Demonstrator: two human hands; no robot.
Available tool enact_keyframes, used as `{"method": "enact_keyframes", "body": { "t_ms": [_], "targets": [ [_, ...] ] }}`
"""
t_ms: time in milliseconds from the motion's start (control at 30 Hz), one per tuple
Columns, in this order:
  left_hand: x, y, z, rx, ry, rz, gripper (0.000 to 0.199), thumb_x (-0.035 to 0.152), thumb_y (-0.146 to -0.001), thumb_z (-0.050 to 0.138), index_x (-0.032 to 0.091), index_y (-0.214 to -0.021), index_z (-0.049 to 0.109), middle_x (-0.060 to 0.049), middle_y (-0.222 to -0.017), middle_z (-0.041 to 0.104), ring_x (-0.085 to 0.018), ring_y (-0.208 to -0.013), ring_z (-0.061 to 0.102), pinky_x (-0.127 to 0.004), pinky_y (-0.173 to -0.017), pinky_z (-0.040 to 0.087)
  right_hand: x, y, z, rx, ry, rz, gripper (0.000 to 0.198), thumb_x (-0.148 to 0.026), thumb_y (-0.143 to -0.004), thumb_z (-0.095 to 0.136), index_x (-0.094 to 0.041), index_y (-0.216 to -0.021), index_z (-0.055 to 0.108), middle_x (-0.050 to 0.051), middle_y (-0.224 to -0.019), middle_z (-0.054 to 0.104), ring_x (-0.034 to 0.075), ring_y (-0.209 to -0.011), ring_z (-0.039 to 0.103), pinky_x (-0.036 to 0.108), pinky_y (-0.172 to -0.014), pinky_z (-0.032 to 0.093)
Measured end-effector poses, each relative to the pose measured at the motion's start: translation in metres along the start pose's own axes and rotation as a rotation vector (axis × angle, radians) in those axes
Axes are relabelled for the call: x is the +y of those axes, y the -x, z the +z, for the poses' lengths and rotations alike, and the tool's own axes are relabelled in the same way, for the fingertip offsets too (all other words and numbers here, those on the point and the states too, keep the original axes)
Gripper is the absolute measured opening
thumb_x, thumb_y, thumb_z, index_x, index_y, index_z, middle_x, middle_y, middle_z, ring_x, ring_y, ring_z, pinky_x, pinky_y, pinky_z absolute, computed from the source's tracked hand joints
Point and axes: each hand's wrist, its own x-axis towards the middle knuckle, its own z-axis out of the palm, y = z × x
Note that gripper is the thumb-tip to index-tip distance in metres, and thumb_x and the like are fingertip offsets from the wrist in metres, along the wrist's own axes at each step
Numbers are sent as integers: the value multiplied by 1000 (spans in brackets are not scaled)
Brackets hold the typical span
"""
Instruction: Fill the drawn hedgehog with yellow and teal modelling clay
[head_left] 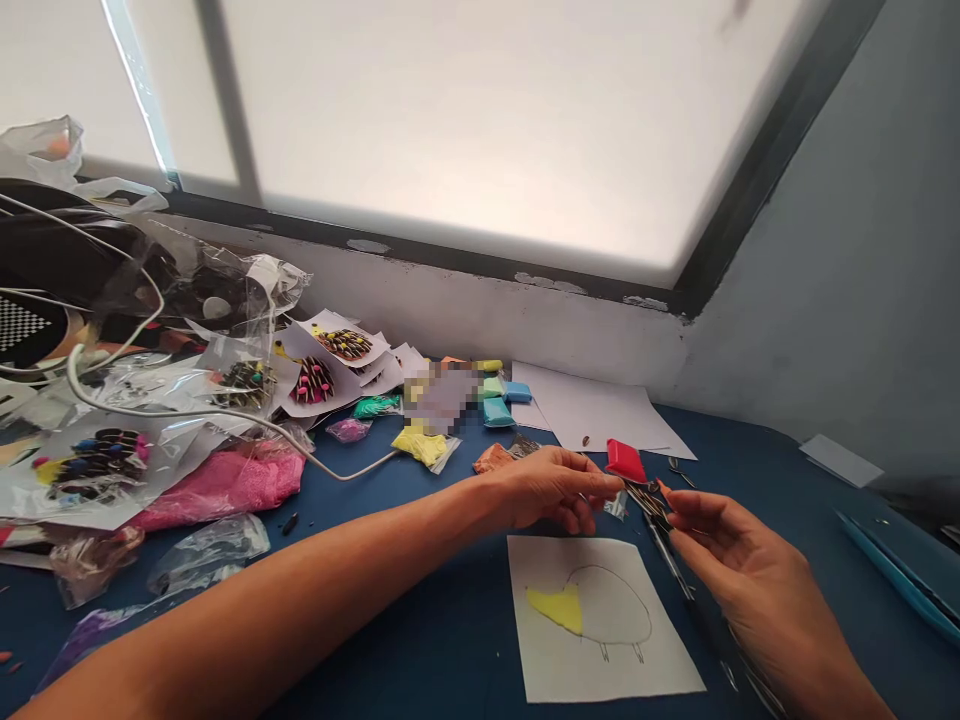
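Observation:
A white paper (611, 680) lies on the table with a pencil drawing of a rounded animal with little legs. Soft yellow clay (556, 608) covers its pointed head end. My left hand (562, 490) is above the paper's top edge, thumb and fingers drawn together; whatever is in them is hidden. Beside its fingertips is a cluster of thin dark striped pieces (646, 500). My right hand (739, 560) reaches to that cluster from the right, fingertips closed near a small orange bit; I cannot make out what they grip. A slim metal tool (671, 560) lies between the hands.
A red packet (625, 460), blue packets (496, 412) and a yellow clay bag (421, 446) sit behind the hands. White sheets (600, 400) lie by the wall. Finished hedgehog-like pictures (97, 475), plastic bags and a white cable (225, 410) crowd the left.

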Motion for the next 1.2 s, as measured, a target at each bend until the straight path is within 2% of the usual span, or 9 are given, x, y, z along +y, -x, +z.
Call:
{"method": "enact_keyframes", "body": {
  "t_ms": [233, 433, 633, 767, 900, 1000, 1100, 1200],
  "targets": [
    [1, -1, -1, 15, 12, -2, 46, 46, -58, 86, 12, -74, 59, 2, -66, 61, -7, -53, 58, -22, -52, 39, -3, 1, -2, -6, 51, -36, 38, -45, -52, 72, -22, -81, 71, 6, -82, 75, 23, -79, 72, 30, -72, 59],
    [-3, -4, -6, -26, 6, 19, 30, 35, -73, 80, 12, -90, 69, -2, -82, 68, -7, -57, 61, -22, -53, 40, -5, 0, -1, 12, 101, -78, 27, -44, -56, 65, -23, -73, 68, 5, -72, 73, 22, -70, 70, 29, -62, 56],
    [-1, -3, -5, -8, 3, 8, 31, 25, -64, 85, 13, -90, 71, 0, -78, 67, -5, -56, 58, -22, -56, 42, -3, 1, -4, 29, 169, -115, 26, -43, -60, 57, -23, -73, 66, 4, -65, 70, 20, -64, 67, 27, -54, 52],
    [1, 0, -2, -20, -11, 11, 34, 29, -62, 86, 13, -88, 72, 0, -79, 67, -5, -56, 57, -22, -57, 42, -1, 2, -5, 46, 223, -135, 30, -43, -64, 53, -22, -79, 68, 2, -64, 67, 16, -50, 57, 26, -47, 48],
    [0, 1, -2, -69, -20, 20, 39, 47, -70, 79, 13, -84, 70, 0, -76, 64, -6, -56, 57, -23, -57, 43, -3, 3, -6, 63, 273, -164, 40, -55, -68, 57, -22, -85, 71, 5, -74, 72, 19, -58, 63, 29, -53, 51],
    [-2, 0, -1, -75, -33, 34, 46, 57, -72, 73, 12, -78, 66, 2, -67, 58, -5, -53, 53, -23, -53, 39, -3, 5, -7, 64, 317, -183, 42, -62, -69, 57, -24, -78, 70, 2, -63, 68, 17, -49, 58, 29, -47, 47],
    [-1, -1, 1, -48, -43, 31, 47, 58, -69, 75, 13, -72, 61, 4, -61, 53, -5, -50, 48, -23, -52, 36, -3, 5, -7, 65, 351, -196, 42, -62, -70, 56, -24, -79, 71, 0, -54, 63, 17, -44, 56, 28, -44, 43],
    [0, 0, 2, -14, -53, 44, 42, 49, -64, 82, 14, -75, 61, 5, -62, 55, -5, -50, 49, -23, -52, 36, -3, 4, -5, 88, 361, -235, 42, -60, -68, 58, -25, -87, 73, 3, -69, 72, 20, -58, 66, 28, -49, 47]
  ]
}}
